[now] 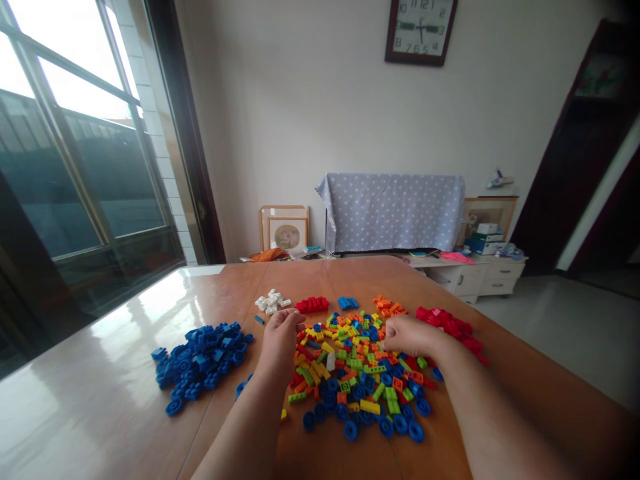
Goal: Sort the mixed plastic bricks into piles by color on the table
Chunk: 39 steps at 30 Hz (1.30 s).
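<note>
A mixed heap of small coloured bricks [357, 370] lies on the wooden table [100, 400] in front of me. My left hand [280, 337] rests at the heap's left edge, fingers curled over the bricks; what they hold is hidden. At the heap's upper right, my right hand [407, 335] is closed in a loose fist over the bricks. Sorted piles surround the heap: blue pieces [203, 360] at the left, white [273, 301], red [312, 305], a few blue [347, 303] and orange [389, 307] along the far side, and red [450, 327] at the right.
The glossy table runs left toward a large window [75, 147]. Beyond the far edge stand a low white cabinet [475, 273], something draped in a dotted cloth [393, 210] and framed pictures [285, 230] against the wall. A clock [420, 30] hangs above.
</note>
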Available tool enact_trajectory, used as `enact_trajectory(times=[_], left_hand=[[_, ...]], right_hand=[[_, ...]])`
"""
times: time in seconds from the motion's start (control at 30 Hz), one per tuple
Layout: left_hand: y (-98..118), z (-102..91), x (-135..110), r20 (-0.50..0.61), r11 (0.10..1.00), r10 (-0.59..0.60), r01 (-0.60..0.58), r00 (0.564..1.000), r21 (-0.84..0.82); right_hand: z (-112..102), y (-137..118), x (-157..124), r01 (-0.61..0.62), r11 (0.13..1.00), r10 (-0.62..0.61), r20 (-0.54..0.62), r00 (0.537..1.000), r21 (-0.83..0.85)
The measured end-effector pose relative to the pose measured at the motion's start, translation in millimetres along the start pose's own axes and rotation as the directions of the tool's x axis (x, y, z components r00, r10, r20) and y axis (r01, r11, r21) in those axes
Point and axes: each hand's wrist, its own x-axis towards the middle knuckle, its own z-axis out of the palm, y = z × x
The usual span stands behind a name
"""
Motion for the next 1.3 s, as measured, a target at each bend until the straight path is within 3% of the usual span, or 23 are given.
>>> enact_trajectory(times=[0.1, 0.23, 0.37, 0.5, 0.6, 0.67, 0.83, 0.93, 1.0, 1.17, 1.3], left_hand=[[-0.6, 0.9, -3.2, 0.012, 0.999, 0.035, -0.036, 0.999, 0.041], [-6.5, 6.8, -10.0, 0.11, 0.992, 0.047, -0.059, 0.993, 0.11], [-15.9, 14.9, -16.2, 0.173, 0.979, 0.101, -0.129, 0.98, 0.159], [-23.7, 19.9, -22.7, 0.31, 0.942, 0.169, -0.245, 0.936, 0.227], [-28.3, 21.1, -25.4, 0.433, 0.951, 0.097, -0.212, 0.896, 0.225], [-30.3, 20.1, -23.8, 0.46, 0.935, 0.09, -0.234, 0.884, 0.267], [-28.9, 11.2, -12.2, 0.387, 0.771, 0.171, -0.368, 0.906, 0.52], [-23.1, 4.9, -11.2, 0.415, 0.65, 0.175, -0.422, 0.893, 0.632], [-18.0, 2.8, -16.2, 0.485, 0.559, 0.147, -0.477, 0.862, 0.678], [-8.6, 7.9, -37.6, 0.686, 0.351, 0.109, -0.673, 0.719, 0.65], [-11.4, 12.9, -45.8, 0.727, 0.249, 0.091, -0.722, 0.681, 0.646]], right_hand=[[4.3, -3.8, 1.0, 0.008, 0.999, -0.009, -0.007, 1.0, -0.032], [7.7, -8.1, 2.8, 0.095, 0.994, -0.097, -0.034, 0.995, -0.049], [16.0, -25.0, 3.3, 0.23, 0.97, -0.223, -0.088, 0.971, 0.074], [29.9, -55.9, -1.6, 0.391, 0.899, -0.363, -0.164, 0.917, 0.198], [35.4, -74.8, -9.3, 0.472, 0.848, -0.438, -0.186, 0.88, 0.24], [35.0, -79.8, -13.3, 0.497, 0.836, -0.462, -0.191, 0.866, 0.232], [28.5, -70.4, -13.2, 0.449, 0.876, -0.416, -0.193, 0.889, 0.179], [26.8, -63.9, -11.1, 0.419, 0.894, -0.395, -0.16, 0.905, 0.16], [26.9, -62.7, -11.0, 0.413, 0.898, -0.396, -0.133, 0.909, 0.15], [25.8, -65.5, -14.0, 0.395, 0.91, -0.387, -0.081, 0.918, 0.124], [24.8, -66.3, -14.3, 0.406, 0.908, -0.397, -0.096, 0.913, 0.105]])
